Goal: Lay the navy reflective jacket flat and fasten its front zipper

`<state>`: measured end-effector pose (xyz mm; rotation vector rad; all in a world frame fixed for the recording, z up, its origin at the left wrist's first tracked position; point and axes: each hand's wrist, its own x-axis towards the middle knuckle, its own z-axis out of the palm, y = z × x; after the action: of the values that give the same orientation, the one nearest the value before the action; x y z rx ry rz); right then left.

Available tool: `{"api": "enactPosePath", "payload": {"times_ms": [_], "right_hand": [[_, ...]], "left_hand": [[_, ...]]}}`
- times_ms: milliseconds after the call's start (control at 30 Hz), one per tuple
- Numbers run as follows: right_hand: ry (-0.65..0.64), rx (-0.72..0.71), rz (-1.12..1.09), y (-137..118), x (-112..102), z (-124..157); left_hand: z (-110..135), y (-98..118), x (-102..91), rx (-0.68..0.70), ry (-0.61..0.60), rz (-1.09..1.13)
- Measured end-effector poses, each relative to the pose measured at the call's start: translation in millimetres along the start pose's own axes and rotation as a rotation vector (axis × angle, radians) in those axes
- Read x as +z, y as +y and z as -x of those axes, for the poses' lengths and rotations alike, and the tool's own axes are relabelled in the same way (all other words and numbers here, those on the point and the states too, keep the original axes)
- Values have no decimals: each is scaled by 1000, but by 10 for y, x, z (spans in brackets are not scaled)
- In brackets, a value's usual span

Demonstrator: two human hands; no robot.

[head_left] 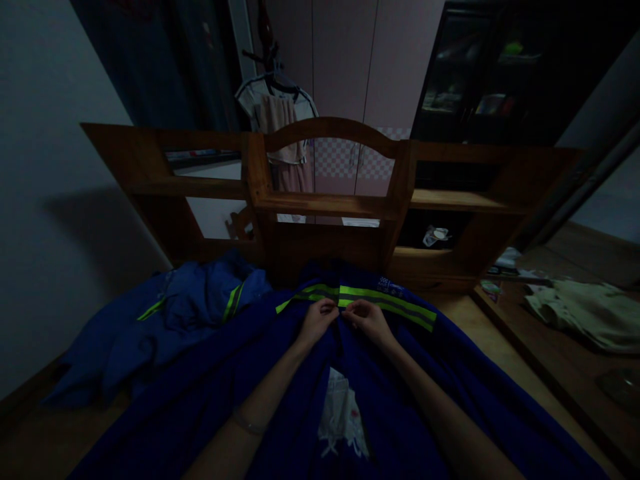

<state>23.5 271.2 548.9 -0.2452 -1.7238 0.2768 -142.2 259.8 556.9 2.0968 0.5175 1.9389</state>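
A dark blue work jacket (pixel 280 373) lies spread before me, a yellow-green and grey reflective strip (pixel 385 303) running across it. Both hands are at its middle line, level with this strip. My left hand (pixel 319 321) pinches the jacket's front edge on the left side, and a thin bracelet (pixel 249 421) circles that forearm. Close by, with a small gap between, my right hand (pixel 369 321) has its fingertips closed on the opposite edge. The dim light hides any fastener between the fingers. Below the hands a white crumpled piece with ragged ends (pixel 344 415) shows against the blue.
Another blue garment with reflective strips (pixel 185 300) is heaped at left. A wooden headboard with shelves (pixel 330 205) stands behind the jacket. Light-coloured cloth (pixel 590 313) lies on a wooden surface at right. Clothes (pixel 280 123) hang on a stand beyond the headboard.
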Motion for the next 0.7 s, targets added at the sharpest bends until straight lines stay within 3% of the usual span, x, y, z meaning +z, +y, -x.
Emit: {"api": "enactPosePath", "payload": {"times_ms": [700], "right_hand": [[-4, -11, -33, 48, -5, -3]], "left_hand": [[8, -20, 7, 66, -16, -22]]}}
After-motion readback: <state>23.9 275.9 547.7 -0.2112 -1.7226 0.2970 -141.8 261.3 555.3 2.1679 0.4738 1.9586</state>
